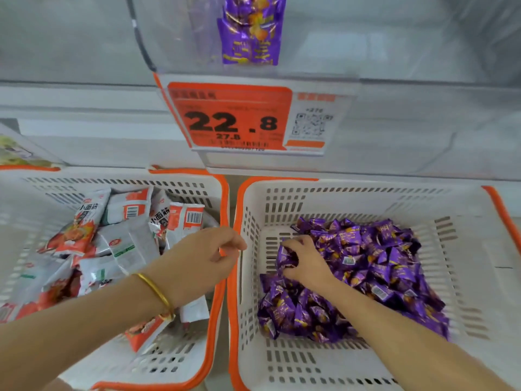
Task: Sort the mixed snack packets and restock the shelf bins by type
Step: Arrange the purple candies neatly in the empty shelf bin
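Two white baskets with orange rims stand side by side below the shelf. The right basket (462,249) holds a heap of small purple snack packets (375,258). My right hand (306,262) is down in that heap with its fingers curled round a few purple packets at the left side. The left basket (197,187) holds several red-and-white and green-and-white snack packets (124,238). My left hand (203,258) hovers over the left basket's right rim, fingers loosely curled, holding nothing I can see.
A clear shelf bin (352,38) above holds a few purple packets (251,29) of the same kind. An orange price tag (231,117) reading 22.8 hangs on its front. Another bin edge with a green label (17,153) shows at the far left.
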Action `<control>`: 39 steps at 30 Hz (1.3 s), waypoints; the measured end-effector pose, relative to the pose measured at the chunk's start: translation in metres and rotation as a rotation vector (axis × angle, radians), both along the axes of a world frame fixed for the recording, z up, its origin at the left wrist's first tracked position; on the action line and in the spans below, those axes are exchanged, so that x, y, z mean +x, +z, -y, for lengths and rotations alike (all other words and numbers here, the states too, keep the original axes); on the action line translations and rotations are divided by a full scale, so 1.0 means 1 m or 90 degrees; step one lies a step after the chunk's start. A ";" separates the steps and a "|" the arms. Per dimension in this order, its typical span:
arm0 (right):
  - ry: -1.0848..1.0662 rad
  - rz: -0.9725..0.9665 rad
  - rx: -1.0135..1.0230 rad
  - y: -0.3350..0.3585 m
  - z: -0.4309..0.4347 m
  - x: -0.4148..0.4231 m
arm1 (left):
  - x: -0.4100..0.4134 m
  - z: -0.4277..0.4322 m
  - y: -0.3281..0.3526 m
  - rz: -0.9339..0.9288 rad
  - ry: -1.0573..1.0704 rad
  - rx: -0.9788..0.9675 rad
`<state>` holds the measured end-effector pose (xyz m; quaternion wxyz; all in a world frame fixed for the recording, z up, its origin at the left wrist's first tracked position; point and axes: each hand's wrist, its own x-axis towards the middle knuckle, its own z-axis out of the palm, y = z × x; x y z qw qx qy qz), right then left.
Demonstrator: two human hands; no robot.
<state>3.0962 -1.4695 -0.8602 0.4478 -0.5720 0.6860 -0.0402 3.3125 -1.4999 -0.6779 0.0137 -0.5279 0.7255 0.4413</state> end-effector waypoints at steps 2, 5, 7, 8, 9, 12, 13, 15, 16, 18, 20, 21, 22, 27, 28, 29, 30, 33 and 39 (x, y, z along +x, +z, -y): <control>-0.171 0.204 0.090 0.055 -0.002 -0.016 | -0.003 -0.002 0.001 -0.027 0.016 0.035; -0.384 0.547 0.224 0.137 -0.013 -0.024 | -0.014 -0.006 0.011 -0.082 0.023 0.099; -0.394 0.649 0.244 0.179 -0.025 -0.023 | -0.025 -0.012 0.022 -0.140 0.043 0.162; -0.377 0.672 0.229 0.193 -0.031 -0.022 | -0.031 -0.015 0.028 -0.190 0.066 0.206; -0.350 0.699 0.213 0.206 -0.038 -0.021 | -0.035 -0.019 0.033 -0.255 0.095 0.255; -0.286 0.808 0.202 0.226 -0.053 -0.022 | -0.046 -0.029 0.048 -0.402 0.134 0.297; -0.277 0.827 0.196 0.228 -0.056 -0.023 | -0.048 -0.032 0.052 -0.427 0.140 0.286; -0.291 0.815 0.188 0.235 -0.060 -0.019 | -0.050 -0.035 0.055 -0.454 0.166 0.258; -0.312 0.795 0.179 0.234 -0.060 -0.017 | -0.049 -0.035 0.054 -0.455 0.184 0.238; -0.349 0.755 0.133 0.238 -0.060 -0.011 | -0.046 -0.035 0.054 -0.460 0.219 0.226; -0.362 0.730 0.093 0.239 -0.059 -0.005 | -0.043 -0.035 0.055 -0.514 0.245 0.276; -0.357 0.718 0.077 0.240 -0.058 -0.003 | -0.042 -0.035 0.056 -0.548 0.252 0.305; -0.356 0.707 0.065 0.240 -0.058 -0.002 | -0.042 -0.035 0.057 -0.568 0.253 0.317; -0.308 0.638 0.013 0.246 -0.056 0.009 | -0.045 -0.032 0.054 -0.521 0.302 0.205; -0.291 0.636 -0.001 0.247 -0.055 0.011 | -0.045 -0.030 0.053 -0.520 0.311 0.190; -0.287 0.627 -0.014 0.248 -0.055 0.012 | -0.044 -0.028 0.053 -0.522 0.315 0.178; -0.293 0.609 -0.027 0.249 -0.055 0.014 | -0.045 -0.027 0.052 -0.523 0.315 0.165; -0.299 0.545 -0.058 0.249 -0.050 0.010 | -0.043 -0.022 0.052 -0.476 0.281 0.059; -0.295 0.469 -0.018 0.247 -0.040 -0.004 | -0.037 -0.019 0.062 -0.339 0.085 -0.137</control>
